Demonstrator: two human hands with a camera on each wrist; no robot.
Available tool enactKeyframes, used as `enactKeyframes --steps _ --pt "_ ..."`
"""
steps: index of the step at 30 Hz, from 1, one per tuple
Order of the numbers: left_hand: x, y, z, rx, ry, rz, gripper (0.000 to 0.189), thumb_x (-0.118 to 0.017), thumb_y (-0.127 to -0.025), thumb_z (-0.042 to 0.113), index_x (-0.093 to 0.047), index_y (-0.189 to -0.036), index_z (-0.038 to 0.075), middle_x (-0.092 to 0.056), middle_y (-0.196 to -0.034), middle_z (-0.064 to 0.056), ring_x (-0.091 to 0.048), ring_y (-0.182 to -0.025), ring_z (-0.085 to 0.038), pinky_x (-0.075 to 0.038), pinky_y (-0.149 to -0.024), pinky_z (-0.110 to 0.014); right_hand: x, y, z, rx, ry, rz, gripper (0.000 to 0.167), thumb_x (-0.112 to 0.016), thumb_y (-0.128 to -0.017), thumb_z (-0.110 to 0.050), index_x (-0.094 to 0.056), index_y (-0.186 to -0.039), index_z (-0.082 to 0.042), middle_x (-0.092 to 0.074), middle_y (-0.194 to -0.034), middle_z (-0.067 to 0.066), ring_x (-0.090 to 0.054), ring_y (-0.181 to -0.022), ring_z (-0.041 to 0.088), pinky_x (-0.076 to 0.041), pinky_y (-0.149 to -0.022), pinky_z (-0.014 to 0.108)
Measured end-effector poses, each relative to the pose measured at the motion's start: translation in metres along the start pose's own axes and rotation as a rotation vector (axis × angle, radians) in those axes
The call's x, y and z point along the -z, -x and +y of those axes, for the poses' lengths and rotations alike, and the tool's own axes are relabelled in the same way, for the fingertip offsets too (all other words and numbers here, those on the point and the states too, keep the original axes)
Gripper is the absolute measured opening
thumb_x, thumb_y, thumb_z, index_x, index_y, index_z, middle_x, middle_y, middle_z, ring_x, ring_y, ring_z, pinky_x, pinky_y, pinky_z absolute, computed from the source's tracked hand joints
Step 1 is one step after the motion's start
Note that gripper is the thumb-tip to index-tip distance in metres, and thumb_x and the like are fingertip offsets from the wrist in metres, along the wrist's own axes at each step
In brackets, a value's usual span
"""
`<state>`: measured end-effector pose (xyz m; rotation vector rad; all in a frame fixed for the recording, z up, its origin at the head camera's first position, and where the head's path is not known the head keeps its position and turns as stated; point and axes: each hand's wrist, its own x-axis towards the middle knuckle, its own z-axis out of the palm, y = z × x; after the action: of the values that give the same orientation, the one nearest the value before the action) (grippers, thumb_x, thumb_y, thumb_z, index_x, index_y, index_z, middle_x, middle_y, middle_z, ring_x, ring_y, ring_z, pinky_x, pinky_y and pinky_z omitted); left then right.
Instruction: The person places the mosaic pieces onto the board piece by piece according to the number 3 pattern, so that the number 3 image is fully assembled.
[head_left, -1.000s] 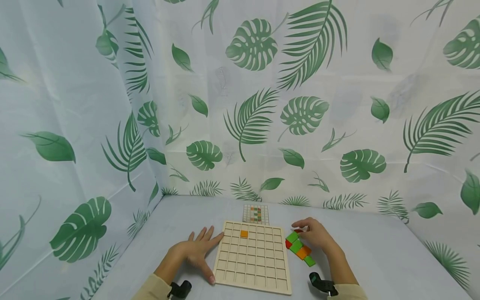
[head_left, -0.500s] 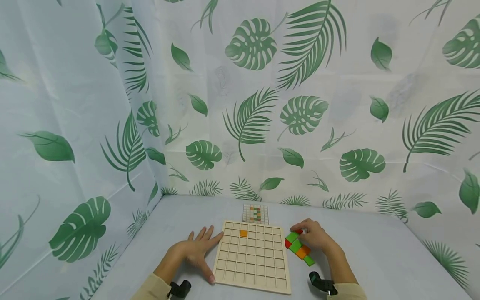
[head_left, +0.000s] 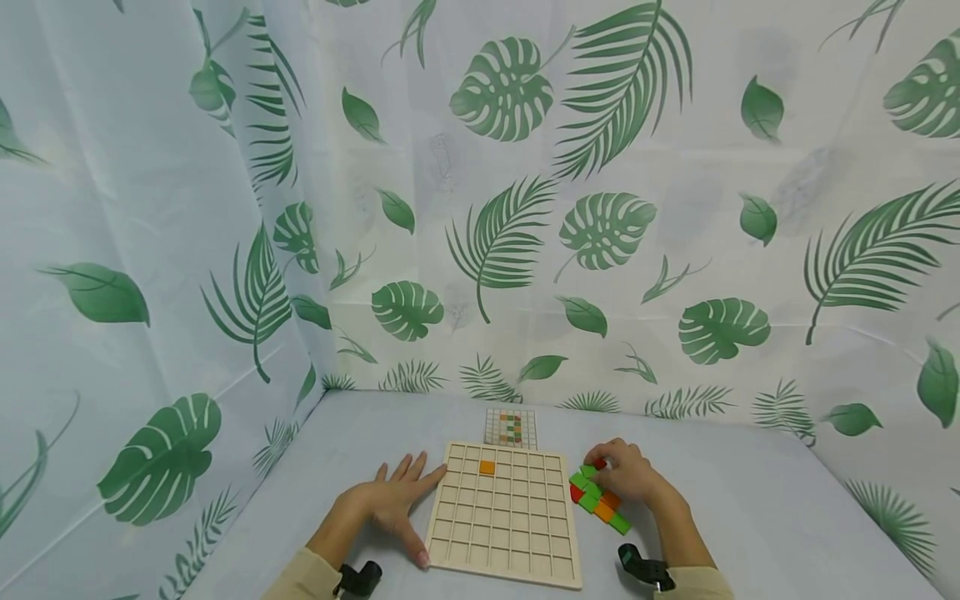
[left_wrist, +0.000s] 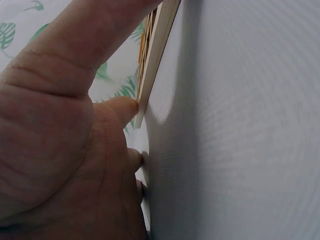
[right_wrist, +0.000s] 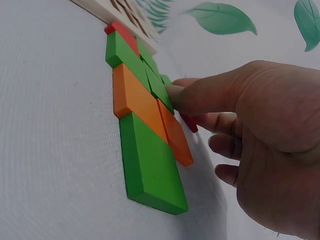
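Where a white curtain (head_left: 600, 150) printed with green leaves rises at the far side and on the left, it meets a pale grey tabletop (head_left: 712, 475). Near the middle lies a square wooden board (head_left: 502, 521), light and flat, divided by thin ridges into a grid. The hands are well apart. The left hand (head_left: 395, 502) is spread at the board's left edge, thumb and forefinger touching it; the right hand (head_left: 627, 473) bends over loose tiles, its thumb against a green one, though whether it grips that tile I cannot tell. Just beyond the board's far edge lies a card (head_left: 511, 429) bearing a gridded pattern of coloured squares. Right of the board, the flat, plain green tiles (right_wrist: 155, 165), orange tiles (right_wrist: 137, 95) and red tiles (right_wrist: 125, 37) cluster closely, one green at the near end. In the board, a single orange square (head_left: 487, 467) fills a compartment toward the far left.
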<state>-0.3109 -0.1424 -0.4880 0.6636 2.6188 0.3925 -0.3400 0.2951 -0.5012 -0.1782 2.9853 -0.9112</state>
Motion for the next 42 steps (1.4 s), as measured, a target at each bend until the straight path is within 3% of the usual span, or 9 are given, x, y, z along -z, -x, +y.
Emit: enactKeyframes --steps 12,17,20,24,34,42 --pt "-0.001 -0.001 0.000 0.007 0.000 -0.002 0.137 -0.095 -0.060 0.063 -0.014 -0.168 0.035 -0.003 -0.176 -0.016 0.002 -0.162 -0.042 -0.003 -0.124 -0.074 0.001 0.000 -0.004 0.000 -0.032 0.023 0.017 -0.082 -0.084 -0.010 -0.069 -0.094 -0.016 -0.062 -0.112 0.008 -0.047 -0.109 0.035 -0.035 -0.094 0.065" --pt "-0.001 -0.002 0.000 0.011 0.000 -0.002 0.138 -0.095 -0.060 0.063 -0.014 -0.168 0.036 -0.003 -0.176 -0.016 0.002 -0.163 -0.041 -0.003 -0.124 -0.073 0.002 0.002 -0.006 0.014 -0.077 0.016 0.018 -0.081 -0.085 -0.008 -0.066 -0.091 -0.013 -0.062 -0.095 0.004 -0.052 -0.089 0.027 -0.027 -0.097 0.065" --pt "-0.001 -0.002 -0.001 0.013 0.001 -0.003 0.138 -0.095 -0.059 0.064 -0.014 -0.168 0.037 -0.003 -0.176 -0.015 0.003 -0.163 -0.041 -0.003 -0.124 -0.073 0.002 0.003 -0.007 0.008 -0.121 -0.002 0.017 -0.080 -0.086 -0.006 -0.065 -0.091 -0.011 -0.060 -0.084 0.003 -0.052 -0.077 0.022 -0.036 -0.086 0.054" --pt "-0.001 -0.002 -0.001 0.014 0.001 -0.006 0.138 -0.095 -0.059 0.064 -0.014 -0.168 0.038 -0.002 -0.176 -0.015 0.003 -0.163 -0.041 -0.003 -0.124 -0.073 0.003 0.004 -0.008 0.007 -0.201 -0.030 0.014 -0.077 -0.088 -0.003 -0.064 -0.092 -0.009 -0.060 -0.081 0.005 -0.054 -0.076 0.020 -0.045 -0.067 0.035" --pt "-0.001 -0.003 -0.002 0.018 -0.009 -0.009 0.137 -0.094 -0.060 0.065 -0.013 -0.168 0.039 -0.002 -0.176 -0.015 0.003 -0.163 -0.040 -0.003 -0.125 -0.072 0.019 0.000 -0.017 0.098 -0.371 0.043 0.009 -0.068 -0.098 -0.004 -0.066 -0.107 -0.001 -0.066 -0.096 0.013 -0.069 -0.083 0.029 -0.063 -0.075 0.036" --pt "-0.001 -0.004 -0.002 0.023 -0.001 -0.015 0.137 -0.093 -0.060 0.066 -0.014 -0.168 0.038 -0.003 -0.176 -0.014 0.003 -0.163 -0.040 -0.003 -0.124 -0.072 0.019 -0.001 -0.024 0.088 -0.403 0.141 0.024 -0.068 -0.100 -0.010 -0.072 -0.122 -0.001 -0.075 -0.108 0.013 -0.076 -0.094 0.031 -0.063 -0.085 0.042"
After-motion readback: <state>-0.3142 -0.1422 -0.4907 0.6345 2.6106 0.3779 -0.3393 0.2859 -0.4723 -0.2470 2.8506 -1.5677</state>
